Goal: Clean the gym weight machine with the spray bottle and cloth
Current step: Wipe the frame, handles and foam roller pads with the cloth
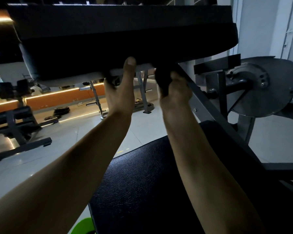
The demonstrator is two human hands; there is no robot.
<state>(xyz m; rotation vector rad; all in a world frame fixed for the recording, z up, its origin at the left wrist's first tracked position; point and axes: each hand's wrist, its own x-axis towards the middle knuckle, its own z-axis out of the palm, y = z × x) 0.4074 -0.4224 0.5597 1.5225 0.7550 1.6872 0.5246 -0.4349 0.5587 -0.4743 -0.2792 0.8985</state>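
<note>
Step, we judge: wiping under upper pad (pixel 108 39). Our left hand (pixel 120 88) grips its edge; right hand (pixel 174 93) clutches cloth (pixel 161 80). Next: steady strokes along underside.

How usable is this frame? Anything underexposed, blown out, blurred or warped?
Head view: dim overall. The upper pad has a nearly black underside, so the dark cloth in the right hand barely separates from it. That hand is motion-smeared, while the left hand is sharper. The orange light strip glares and reflects off the floor. Wide-angle bending shows at the edges.
</note>
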